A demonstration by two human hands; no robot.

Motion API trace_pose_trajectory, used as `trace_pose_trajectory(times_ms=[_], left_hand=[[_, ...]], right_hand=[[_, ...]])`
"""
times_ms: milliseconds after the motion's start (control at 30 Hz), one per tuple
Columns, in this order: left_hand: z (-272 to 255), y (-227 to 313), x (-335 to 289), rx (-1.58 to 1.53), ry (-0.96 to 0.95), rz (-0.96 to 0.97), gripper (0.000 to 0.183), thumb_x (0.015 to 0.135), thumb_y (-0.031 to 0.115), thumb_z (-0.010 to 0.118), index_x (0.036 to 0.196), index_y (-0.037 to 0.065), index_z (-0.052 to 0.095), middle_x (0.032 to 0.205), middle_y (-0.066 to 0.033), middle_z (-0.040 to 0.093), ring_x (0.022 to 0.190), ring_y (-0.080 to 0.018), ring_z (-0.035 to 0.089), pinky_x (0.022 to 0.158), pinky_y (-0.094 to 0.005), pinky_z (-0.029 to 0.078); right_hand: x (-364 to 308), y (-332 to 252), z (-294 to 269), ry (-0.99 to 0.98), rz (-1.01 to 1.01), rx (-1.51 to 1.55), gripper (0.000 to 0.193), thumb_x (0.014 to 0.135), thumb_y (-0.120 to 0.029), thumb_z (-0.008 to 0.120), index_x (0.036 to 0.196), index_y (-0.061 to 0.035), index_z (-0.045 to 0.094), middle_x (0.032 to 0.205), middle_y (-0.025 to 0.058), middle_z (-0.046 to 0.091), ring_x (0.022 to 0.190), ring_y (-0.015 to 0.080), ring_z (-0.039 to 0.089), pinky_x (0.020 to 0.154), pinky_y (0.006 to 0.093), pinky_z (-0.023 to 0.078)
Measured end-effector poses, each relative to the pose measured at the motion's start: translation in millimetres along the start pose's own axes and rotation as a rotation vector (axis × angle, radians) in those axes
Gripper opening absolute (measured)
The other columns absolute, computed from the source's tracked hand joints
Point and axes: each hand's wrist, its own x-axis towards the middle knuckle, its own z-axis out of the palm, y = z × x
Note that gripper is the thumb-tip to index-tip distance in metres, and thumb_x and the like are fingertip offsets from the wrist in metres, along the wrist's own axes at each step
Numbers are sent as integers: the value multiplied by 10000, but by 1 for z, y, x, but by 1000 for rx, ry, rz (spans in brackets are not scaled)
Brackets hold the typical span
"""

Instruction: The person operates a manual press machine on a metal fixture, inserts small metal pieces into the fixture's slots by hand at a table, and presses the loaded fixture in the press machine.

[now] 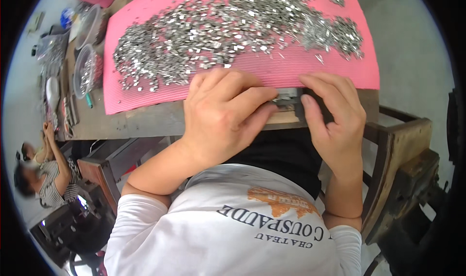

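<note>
Many small shiny metal pieces (213, 35) lie spread over a pink ribbed mat (340, 74) on the table. At the near edge of the mat, my left hand (225, 113) is closed, thumb and forefinger pinched at the end of a narrow dark and silvery part whose kind I cannot make out. My right hand (337, 118) is closed around a small dark block (300, 112), with the thumb on its near side and the fingers over its far side. The palm hides part of the block. The two hands almost meet there, over the table's front edge.
Clear plastic tubs (86, 72) with small pieces stand left of the mat, near a small green item (89, 100). A wooden stool frame (395, 154) is at the right. Further left, people sit along the table, one in a striped top (53, 181).
</note>
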Motion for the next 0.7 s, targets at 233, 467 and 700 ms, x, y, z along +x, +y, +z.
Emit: trace_pose_trajectory(times_ms=[233, 467, 700], left_hand=[[-44, -57, -22, 176, 249, -173, 265, 750, 141, 868, 1001, 116, 789, 932, -46, 713, 909, -267, 651, 824, -405, 499], [-85, -95, -66, 376, 281, -374, 168, 776, 60, 821, 932, 116, 796, 923, -52, 724, 912, -261, 649, 844, -387, 507], [-76, -93, -70, 224, 199, -315, 218, 735, 43, 818, 934, 129, 806, 919, -33, 700, 907, -266, 626, 803, -391, 503]], right_hand=[[2, -4, 2, -54, -7, -70, 344, 778, 22, 784, 1115, -25, 735, 1051, 113, 710, 981, 313, 653, 877, 414, 496], [30, -31, 29, -148, -143, -85, 311, 787, -13, 796, 1090, -49, 738, 1004, 84, 705, 979, 284, 649, 875, 407, 469], [60, -46, 80, -292, -267, -54, 191, 811, -43, 770, 997, -65, 732, 908, 55, 664, 933, 261, 618, 864, 413, 441]])
